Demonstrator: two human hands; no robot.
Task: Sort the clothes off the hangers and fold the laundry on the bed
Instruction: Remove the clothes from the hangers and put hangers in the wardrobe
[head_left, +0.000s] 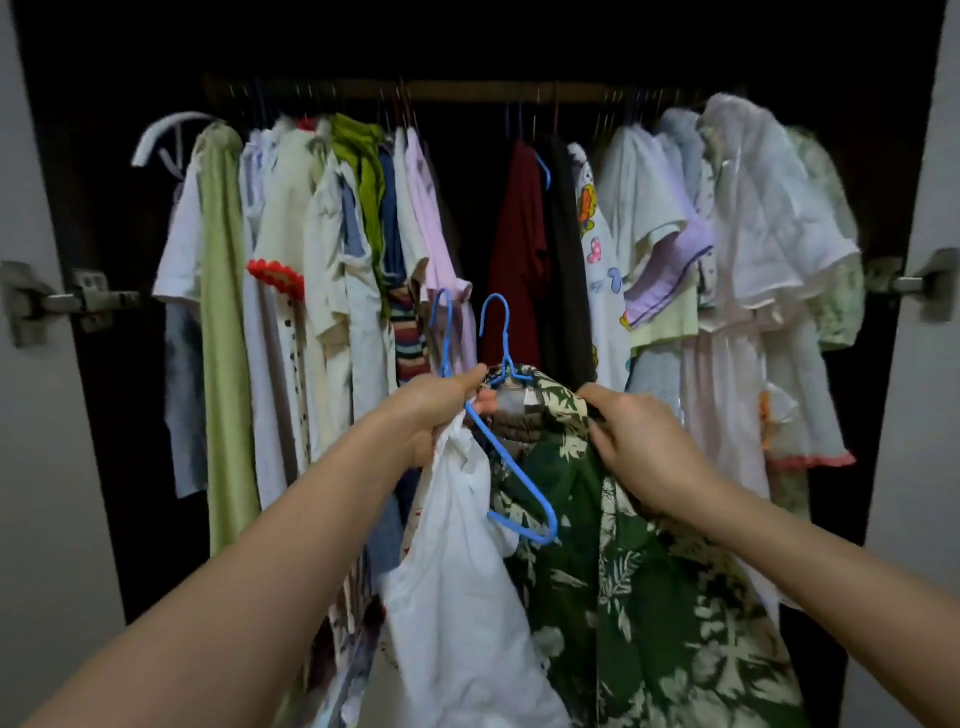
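Observation:
In front of the open wardrobe, my left hand (434, 408) grips two blue wire hangers (498, 343) by their necks, together with a white garment (462, 587) that hangs down from it. One hanger's shoulder (524, 499) sticks out bare. On the other hanger hangs a green shirt with a cream leaf print (649, 597). My right hand (641, 449) pinches that shirt at its collar and shoulder. The hanger hooks are off the rail.
A wooden rail (467, 91) crosses the dark wardrobe top, crowded with hung clothes: pale dresses at left (291, 270), a maroon top (519, 249) in the middle, white and lilac shirts at right (727, 234). White doors with metal hinges (62, 301) flank both sides.

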